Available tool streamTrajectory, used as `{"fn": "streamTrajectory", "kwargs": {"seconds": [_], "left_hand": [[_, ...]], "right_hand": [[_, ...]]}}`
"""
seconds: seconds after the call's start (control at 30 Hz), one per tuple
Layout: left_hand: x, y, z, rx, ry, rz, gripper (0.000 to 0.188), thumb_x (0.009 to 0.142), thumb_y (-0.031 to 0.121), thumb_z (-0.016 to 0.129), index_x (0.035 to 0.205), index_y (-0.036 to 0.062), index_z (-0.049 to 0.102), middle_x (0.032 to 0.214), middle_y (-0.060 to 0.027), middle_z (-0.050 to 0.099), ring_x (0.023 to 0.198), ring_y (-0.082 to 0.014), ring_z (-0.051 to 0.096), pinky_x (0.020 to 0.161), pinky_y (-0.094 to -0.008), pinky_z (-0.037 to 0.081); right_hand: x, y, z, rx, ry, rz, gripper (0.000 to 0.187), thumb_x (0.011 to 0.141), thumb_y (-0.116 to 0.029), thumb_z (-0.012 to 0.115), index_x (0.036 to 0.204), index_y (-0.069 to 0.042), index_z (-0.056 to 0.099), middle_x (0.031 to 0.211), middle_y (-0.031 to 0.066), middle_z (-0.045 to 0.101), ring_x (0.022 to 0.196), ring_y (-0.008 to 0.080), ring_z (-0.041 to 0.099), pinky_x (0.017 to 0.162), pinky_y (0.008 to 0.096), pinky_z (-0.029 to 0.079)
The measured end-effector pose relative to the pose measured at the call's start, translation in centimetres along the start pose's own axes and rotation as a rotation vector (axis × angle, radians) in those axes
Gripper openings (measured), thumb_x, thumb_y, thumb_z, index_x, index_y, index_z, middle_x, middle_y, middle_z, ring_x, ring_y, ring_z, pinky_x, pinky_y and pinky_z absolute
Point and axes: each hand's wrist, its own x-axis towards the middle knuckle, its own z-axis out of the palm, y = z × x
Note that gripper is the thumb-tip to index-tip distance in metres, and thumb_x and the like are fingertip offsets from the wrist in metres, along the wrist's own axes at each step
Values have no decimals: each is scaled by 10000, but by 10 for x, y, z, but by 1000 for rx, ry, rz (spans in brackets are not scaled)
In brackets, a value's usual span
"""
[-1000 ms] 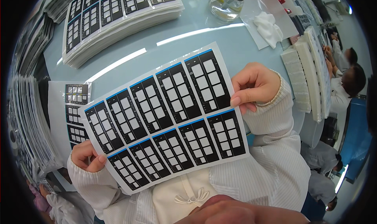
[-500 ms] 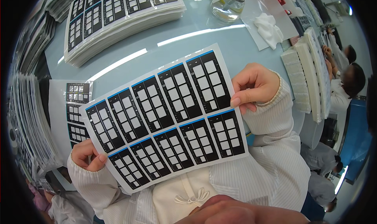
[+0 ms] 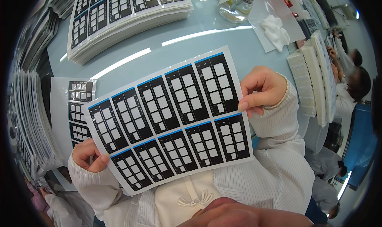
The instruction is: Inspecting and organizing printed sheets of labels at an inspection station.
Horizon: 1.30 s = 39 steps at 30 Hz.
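Observation:
Between my two hands I hold a printed sheet (image 3: 181, 126), tilted above the near part of the table. It carries two rows of black panels with white rectangles and blue top strips. My left hand (image 3: 90, 156) pinches its left edge, thumb on the printed face. At the right edge my right hand (image 3: 260, 90) grips it between thumb and fingers, which are partly hidden behind the sheet. Past its left edge, another sheet with black panels (image 3: 79, 111) lies on the table, partly covered. A thick stack of similar sheets (image 3: 131, 30) sits at the far left.
A glass bottle with a metal top (image 3: 236, 6) stands at the back, near a crumpled white cloth (image 3: 275, 32) on white paper. Tall stacks of sheets (image 3: 34, 119) line the left side. White foam-like blocks (image 3: 314, 79) stand at right, with people beyond.
The sheet's upper right part has shifted slightly up and right with my right hand. My left hand keeps its grip. The background has slid a little as the view moved.

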Motion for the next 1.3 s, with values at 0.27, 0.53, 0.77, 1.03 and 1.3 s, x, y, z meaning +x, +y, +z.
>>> {"fn": "streamTrajectory", "kwargs": {"seconds": [0.27,0.53,0.77,1.03,1.3], "left_hand": [[-2,1,1,-27,6,53,248,778,157,635,606,5,541,673,-85,617,580,-158,559,565,-269,436],[-1,2,0,-43,10,14,244,770,153,633,605,1,537,667,-86,612,571,-151,546,556,-262,424],[-6,17,8,-115,84,-115,213,744,162,629,641,-16,574,657,-57,596,547,-89,487,484,-211,351],[-2,7,3,-82,-11,-102,329,815,189,614,557,34,481,698,-82,621,610,-146,549,584,-265,420],[-7,2,0,5,-13,-73,328,823,191,610,561,39,486,686,-68,612,606,-145,541,588,-273,419]], "right_hand": [[2,-2,0,-46,-35,-34,135,808,-83,650,726,21,627,597,65,611,415,60,485,391,179,359],[2,1,-2,-36,-50,-73,147,818,-68,636,705,23,612,596,71,611,416,65,492,386,178,355],[5,1,-5,5,-78,-115,168,828,-73,626,695,26,596,599,87,615,414,75,506,379,182,369],[4,2,-3,33,-40,-93,178,840,-87,613,701,23,592,602,93,616,412,76,510,378,174,379],[4,0,-2,85,-12,-66,184,840,-91,607,698,23,583,599,102,615,410,80,519,372,175,379]]}}
